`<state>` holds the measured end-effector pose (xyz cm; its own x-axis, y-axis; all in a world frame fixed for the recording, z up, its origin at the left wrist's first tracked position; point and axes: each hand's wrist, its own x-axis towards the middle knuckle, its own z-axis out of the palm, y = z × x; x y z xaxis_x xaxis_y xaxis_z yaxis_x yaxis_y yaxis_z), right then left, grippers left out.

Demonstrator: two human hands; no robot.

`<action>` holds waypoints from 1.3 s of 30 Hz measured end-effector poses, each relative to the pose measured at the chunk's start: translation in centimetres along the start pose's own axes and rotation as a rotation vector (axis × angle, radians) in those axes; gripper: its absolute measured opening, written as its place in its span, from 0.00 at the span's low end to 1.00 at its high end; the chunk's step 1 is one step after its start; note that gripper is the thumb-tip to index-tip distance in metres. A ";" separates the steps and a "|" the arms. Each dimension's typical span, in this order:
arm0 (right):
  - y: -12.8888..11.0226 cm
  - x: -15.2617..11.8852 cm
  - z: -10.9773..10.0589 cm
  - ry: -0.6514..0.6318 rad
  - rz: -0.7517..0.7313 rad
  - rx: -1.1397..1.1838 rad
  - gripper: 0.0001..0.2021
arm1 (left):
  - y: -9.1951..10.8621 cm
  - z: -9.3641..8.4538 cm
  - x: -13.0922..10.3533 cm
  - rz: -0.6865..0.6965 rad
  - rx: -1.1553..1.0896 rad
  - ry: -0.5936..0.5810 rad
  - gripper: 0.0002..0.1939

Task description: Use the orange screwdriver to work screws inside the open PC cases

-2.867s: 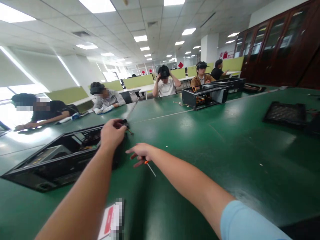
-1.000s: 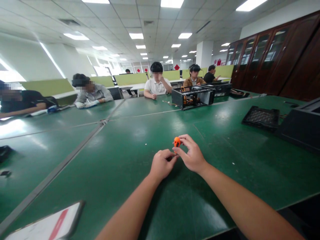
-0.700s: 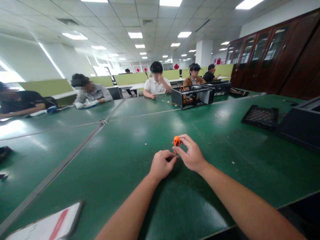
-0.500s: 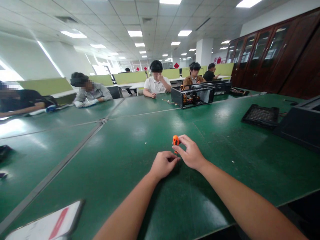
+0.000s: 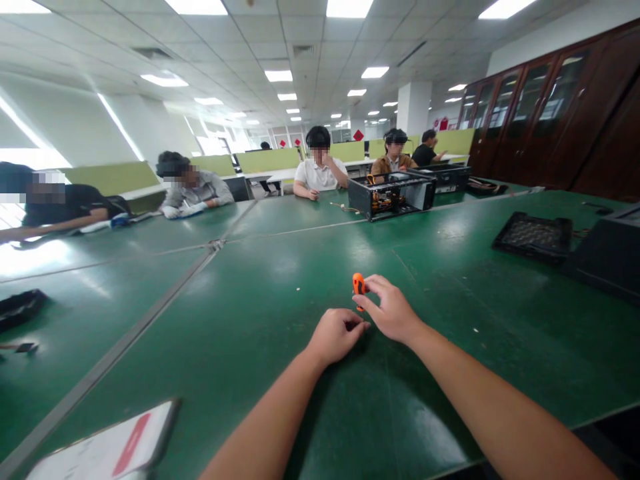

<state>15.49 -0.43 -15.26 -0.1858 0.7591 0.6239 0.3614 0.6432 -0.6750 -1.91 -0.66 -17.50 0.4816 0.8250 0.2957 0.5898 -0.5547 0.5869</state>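
A small screwdriver with an orange and black handle [image 5: 358,283] stands almost upright above the green tabletop [image 5: 240,347]. My right hand [image 5: 394,310] grips its handle between thumb and fingers, from the right side. Just below and to the left is my left hand [image 5: 335,335], low over the table, its thumb and fingers pinched together by the driver's lower end. Whatever those fingertips hold is too small or hidden to make out. The screwdriver's tip is also hard to see there.
An open computer case [image 5: 393,197] stands across the table, with people seated beyond. A black perforated panel [image 5: 534,235] and a dark case [image 5: 607,247] lie at right. A phone-like white object [image 5: 107,443] is at near left, a black tray [image 5: 23,307] farther left.
The whole view has shifted slightly, so things appear a little farther right and lower. Both hands and the screwdriver keep nearly the same arrangement.
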 end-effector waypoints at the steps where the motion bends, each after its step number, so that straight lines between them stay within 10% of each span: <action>1: 0.1 0.0 0.0 -0.016 0.006 -0.005 0.06 | 0.0 0.0 0.0 -0.005 -0.007 -0.025 0.10; 28: 0.0 -0.1 -0.1 -0.031 -0.008 -0.029 0.03 | 0.0 0.0 -0.1 0.063 0.072 0.012 0.10; 33: -0.5 0.0 -0.4 0.059 -0.034 -0.002 0.05 | 0.2 -0.3 -0.1 0.104 0.139 0.182 0.10; 39: -0.2 -0.1 -0.2 -0.023 -0.003 -0.011 0.03 | 0.0 -0.2 0.1 0.057 0.077 0.041 0.09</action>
<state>15.68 -0.68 -15.12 -0.2075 0.7594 0.6166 0.3712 0.6443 -0.6686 -2.03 -0.57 -17.36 0.4903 0.7945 0.3583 0.6110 -0.6064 0.5088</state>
